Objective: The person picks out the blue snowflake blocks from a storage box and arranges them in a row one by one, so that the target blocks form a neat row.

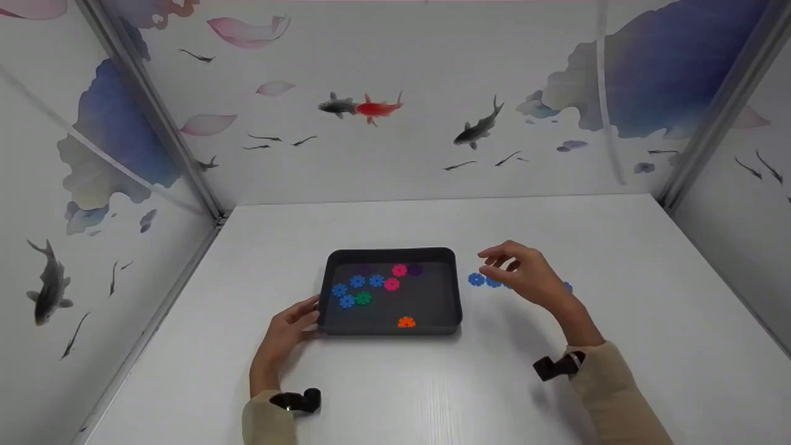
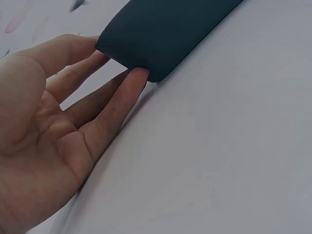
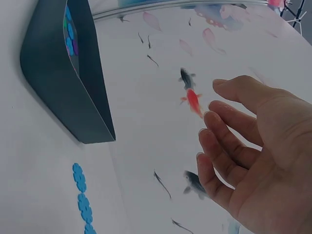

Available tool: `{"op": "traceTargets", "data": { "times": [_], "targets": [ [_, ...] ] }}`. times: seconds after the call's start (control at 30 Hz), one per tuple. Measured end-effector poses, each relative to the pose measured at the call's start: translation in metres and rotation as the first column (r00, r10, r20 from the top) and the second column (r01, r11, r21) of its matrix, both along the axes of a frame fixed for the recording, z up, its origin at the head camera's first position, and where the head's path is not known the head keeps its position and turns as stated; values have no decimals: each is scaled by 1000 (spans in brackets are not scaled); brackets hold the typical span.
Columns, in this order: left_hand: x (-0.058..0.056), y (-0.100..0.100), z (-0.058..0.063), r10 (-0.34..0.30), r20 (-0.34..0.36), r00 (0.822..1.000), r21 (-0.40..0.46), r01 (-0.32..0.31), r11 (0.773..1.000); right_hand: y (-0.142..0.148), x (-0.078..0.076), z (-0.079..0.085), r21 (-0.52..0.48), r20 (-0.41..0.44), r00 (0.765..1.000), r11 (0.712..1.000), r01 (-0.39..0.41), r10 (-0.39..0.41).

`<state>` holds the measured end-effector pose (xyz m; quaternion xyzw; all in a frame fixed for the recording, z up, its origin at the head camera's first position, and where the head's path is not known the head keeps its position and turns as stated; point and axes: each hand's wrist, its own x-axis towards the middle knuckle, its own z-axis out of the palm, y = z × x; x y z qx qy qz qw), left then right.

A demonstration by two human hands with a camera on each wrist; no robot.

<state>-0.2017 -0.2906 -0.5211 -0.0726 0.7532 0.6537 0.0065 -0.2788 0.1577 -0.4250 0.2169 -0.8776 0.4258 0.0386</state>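
Note:
A dark rectangular tray (image 1: 430, 303) lies on the table with several flower-shaped plastic discs inside: blue (image 1: 357, 281), green (image 1: 363, 298), pink (image 1: 392, 284), orange (image 1: 406, 322) and dim purple (image 1: 415, 270). My left hand (image 1: 285, 330) touches the tray's left side, and the left wrist view shows extended fingertips against the tray corner (image 2: 156, 39). My right hand (image 1: 525, 275) hovers right of the tray, fingers loosely bent with nothing between them. Beneath it runs a row of blue discs (image 1: 476, 279), partly hidden by the hand; some reappear in the right wrist view (image 3: 84, 207).
White panels (image 1: 395, 161) painted with fish and petals enclose the white table (image 1: 395, 389) at the back and both sides. Metal posts (image 1: 154, 111) stand at the back corners. Each wrist wears a small black camera (image 1: 303, 400).

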Motion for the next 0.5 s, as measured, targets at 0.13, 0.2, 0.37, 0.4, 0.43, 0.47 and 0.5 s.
{"op": "traceTargets", "data": {
  "times": [0.13,0.2,0.37,0.4,0.43,0.47,0.5],
  "targets": [
    [-1,0,-1,-2,1,1000,2,2,1000,-14,-3,-2,-4,12,999,999,-37,37],
    [-1,0,-1,-2,8,1000,7,2,1000,-21,-4,-3,3,21,998,999,-54,54],
    [-2,0,-1,-3,15,1000,3,3,1000,-40,-6,-5,8,35,994,994,-105,105],
    [-2,0,-1,-3,15,1000,0,3,1000,-43,-6,-5,6,38,992,993,-117,116],
    [-1,0,0,-1,15,1000,-1,1,1000,-47,-6,-5,1,41,991,992,-129,129],
    [-1,1,0,2,16,1000,-2,-2,1000,-51,-7,-5,-1,42,989,990,-141,141],
    [-1,1,0,4,19,1000,-4,-4,1000,-55,-7,-5,2,39,987,988,-154,153]
  ]
}}
